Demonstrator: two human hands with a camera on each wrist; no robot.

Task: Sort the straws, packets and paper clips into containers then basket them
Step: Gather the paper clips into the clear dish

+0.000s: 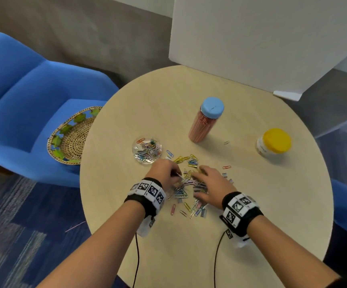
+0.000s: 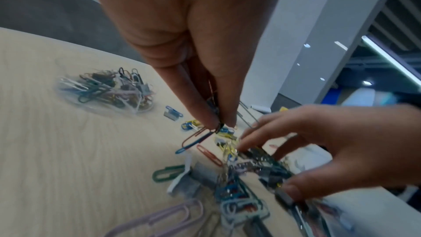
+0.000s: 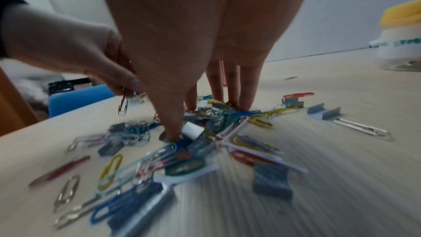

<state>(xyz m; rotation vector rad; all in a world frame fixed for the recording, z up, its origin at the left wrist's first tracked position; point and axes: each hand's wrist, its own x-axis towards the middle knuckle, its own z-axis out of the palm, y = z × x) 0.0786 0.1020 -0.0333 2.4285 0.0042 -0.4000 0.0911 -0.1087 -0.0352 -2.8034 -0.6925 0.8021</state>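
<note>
On the blue chair at far left lies the woven basket (image 1: 70, 140), holding nothing yet; just right of it, on the counter (image 1: 251, 215), stands the clear dish (image 1: 146, 150), already part filled with paper clips. The left hand (image 1: 165, 173) hovers next to that dish, and its fingers (image 2: 210, 118) are pressed together, pinching a few clips whose ends dangle below the tips. The loose clips (image 1: 189, 192) lie scattered between the two hands, mixed with small grey staple blocks (image 3: 272, 180). The right hand (image 1: 210, 185) rests on the heap, fingers (image 3: 247, 87) spread and tips down among the clips, raking rather than gripping. Farther right stand the blue-capped jar (image 1: 204, 119), full of pinkish straws, and the yellow-lidded jar (image 1: 273, 143), both closed.

The step in hand looks like clip gathering; it would go best if the left hand carries its pinch over the dish's rim before letting go, while the right herds strays inward; one clip (image 1: 226, 142) lies well apart near the tall jar and is easily missed.

Only the head view shows the basket and both jars together; only the left wrist view shows the pinch clearly; the right wrist view, though blurred, alone shows the staple blocks among the clips.
</note>
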